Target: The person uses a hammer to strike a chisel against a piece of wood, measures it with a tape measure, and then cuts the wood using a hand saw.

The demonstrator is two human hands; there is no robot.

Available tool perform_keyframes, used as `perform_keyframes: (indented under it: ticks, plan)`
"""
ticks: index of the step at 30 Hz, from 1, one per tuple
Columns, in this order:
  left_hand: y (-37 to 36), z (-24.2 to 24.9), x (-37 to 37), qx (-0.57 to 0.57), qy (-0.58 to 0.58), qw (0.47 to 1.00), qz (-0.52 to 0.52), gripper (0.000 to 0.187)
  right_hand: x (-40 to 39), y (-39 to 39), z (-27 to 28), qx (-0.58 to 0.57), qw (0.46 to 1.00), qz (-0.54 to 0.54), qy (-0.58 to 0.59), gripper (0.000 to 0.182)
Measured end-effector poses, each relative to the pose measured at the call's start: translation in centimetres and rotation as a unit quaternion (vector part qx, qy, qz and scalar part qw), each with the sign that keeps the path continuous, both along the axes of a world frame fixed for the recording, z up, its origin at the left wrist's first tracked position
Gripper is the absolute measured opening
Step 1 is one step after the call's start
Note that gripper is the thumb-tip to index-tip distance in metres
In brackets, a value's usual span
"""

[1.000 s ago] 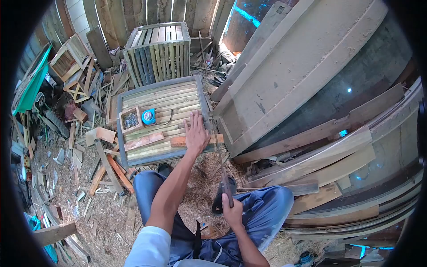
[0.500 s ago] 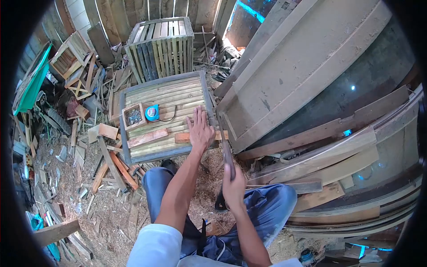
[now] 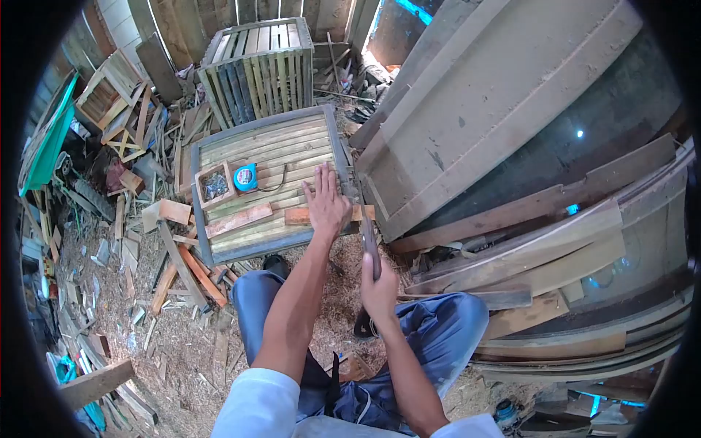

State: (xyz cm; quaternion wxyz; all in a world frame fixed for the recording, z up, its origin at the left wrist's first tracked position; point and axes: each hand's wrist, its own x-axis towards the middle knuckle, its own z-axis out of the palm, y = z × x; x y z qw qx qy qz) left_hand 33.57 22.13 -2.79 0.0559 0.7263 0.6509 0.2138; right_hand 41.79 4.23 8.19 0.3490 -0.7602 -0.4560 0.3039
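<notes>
My left hand [image 3: 328,206] lies flat, fingers spread, over a short wooden strip [image 3: 296,216] on a slatted wooden frame [image 3: 255,249] used as a work surface. The strip's right end sticks out past the frame's edge. In my right hand [image 3: 381,290] is the handle of a handsaw [image 3: 370,244]. Its blade points away from me and meets the strip near that end; the exact contact is too small to tell. Left of my left hand are a blue tape measure [image 3: 245,177], a small wooden box [image 3: 228,175] of what look like nails, and another wood strip [image 3: 239,220].
A slatted crate [image 3: 259,84] stands behind the frame. Large wooden panels [image 3: 467,124] lean on the right, above stacked boards [image 3: 555,343]. Wood offcuts [image 3: 196,270] and shavings cover the floor at left. A green sheet [image 3: 55,142] is at far left.
My right hand and the saw have drawn slightly back towards me, with less blade showing beyond the strip. My left hand stays on the strip. The whole view has shifted a little.
</notes>
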Motion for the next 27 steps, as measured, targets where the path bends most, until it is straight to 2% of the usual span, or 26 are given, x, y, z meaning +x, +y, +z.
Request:
perform_keyframes:
  ticks: [1,2,4,5,6,9,10,12,15,21,22,24,26,27]
  plan:
    - [0.1,-0.2,-0.1,0.004,0.007,1.000,0.003,0.066,0.2,0.8,0.2,-0.018,1.000,0.004,0.002,0.032]
    - [0.0,-0.2,-0.1,0.013,-0.011,1.000,0.005,0.062,0.2,0.2,-0.1,0.044,0.999,0.004,-0.016,0.035]
    - [0.1,0.3,-0.2,-0.004,-0.007,1.000,0.004,0.063,-0.1,-3.4,0.3,0.031,0.999,-0.008,-0.015,0.033]
    - [0.1,0.5,-0.1,-0.015,-0.007,1.000,0.006,0.063,-0.6,-5.4,1.6,0.065,0.998,-0.015,-0.006,0.029]
    - [0.1,0.7,-0.1,-0.014,-0.011,1.000,0.010,0.063,-0.8,-7.2,2.2,0.024,1.000,-0.014,0.003,0.026]
    - [-0.7,0.4,-0.2,-0.016,-0.009,1.000,0.008,0.062,-1.5,-7.7,2.4,0.009,0.999,-0.030,0.016,0.028]
    - [-0.4,0.3,-0.2,-0.007,-0.009,1.000,0.005,0.062,-2.1,-5.7,2.3,0.047,0.998,-0.036,0.008,0.029]
    - [-0.2,0.3,0.0,0.003,-0.014,1.000,0.004,0.062,-1.9,-1.2,0.4,0.033,0.999,-0.014,-0.002,0.030]
    - [-0.1,0.4,-0.1,0.002,-0.025,1.000,0.004,0.062,-2.1,0.1,-0.6,0.053,0.998,0.010,-0.012,0.031]
    - [0.4,0.2,0.1,0.002,-0.011,1.000,0.018,0.060,-2.5,-9.7,2.3,0.020,0.999,-0.023,0.034,0.031]
    - [0.1,0.0,0.2,0.000,-0.005,1.000,0.016,0.060,-2.1,-9.3,1.6,-0.013,1.000,0.002,-0.011,0.029]
    - [0.1,-0.1,0.3,0.000,-0.011,1.000,0.013,0.059,-1.5,-4.9,0.4,0.012,0.999,0.016,-0.025,0.030]
    - [0.1,-0.2,0.2,0.009,-0.008,1.000,0.013,0.058,-0.8,0.3,1.0,0.002,1.000,0.019,0.009,0.031]
    - [-0.1,-0.3,0.1,0.005,-0.011,1.000,0.012,0.058,-1.0,0.1,1.2,0.005,1.000,0.018,0.018,0.031]
